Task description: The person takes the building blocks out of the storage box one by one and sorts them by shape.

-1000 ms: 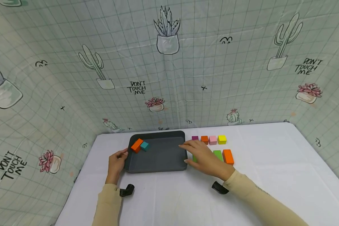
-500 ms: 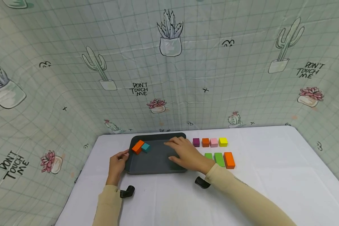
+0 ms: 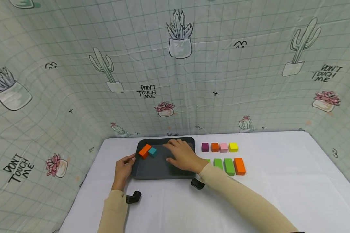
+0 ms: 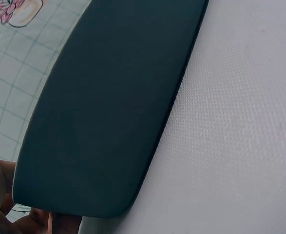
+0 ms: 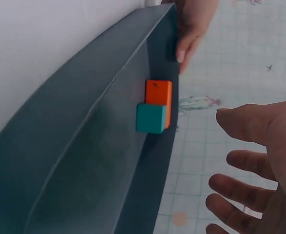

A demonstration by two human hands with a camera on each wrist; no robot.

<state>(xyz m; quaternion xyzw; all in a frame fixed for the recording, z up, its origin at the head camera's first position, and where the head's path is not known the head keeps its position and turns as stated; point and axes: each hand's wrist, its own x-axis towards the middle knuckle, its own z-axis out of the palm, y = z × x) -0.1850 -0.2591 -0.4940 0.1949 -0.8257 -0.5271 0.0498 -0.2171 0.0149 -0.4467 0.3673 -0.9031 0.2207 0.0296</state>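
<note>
- Right hand (image 3: 185, 157): the fingers (image 5: 238, 189) spread well apart above the tray (image 3: 154, 170) and hold nothing.
- Left hand (image 3: 123, 167): it grips the tray's left edge.
- In the tray's far left part, an orange block (image 3: 144, 151) touches a teal cube (image 3: 153, 152).
- Green blocks (image 3: 229, 167) stand right of it on the bench (image 3: 280, 187).

We find room over the near-left floor of the tray (image 3: 150, 170), though an orange block (image 3: 145, 151) and a teal cube (image 3: 152, 152) stand at its far left. The right grip (image 3: 183, 155) hangs over the right half; the left grip (image 3: 123, 169) bars the left wall. Between the back cubes (image 3: 223, 148) and front blocks (image 3: 229, 167) we see a narrow lane, with the sleeve (image 3: 236, 191) in the way nearer us. Right of both, the surface (image 3: 280, 168) is free up to the cloth (image 3: 215, 110).
</note>
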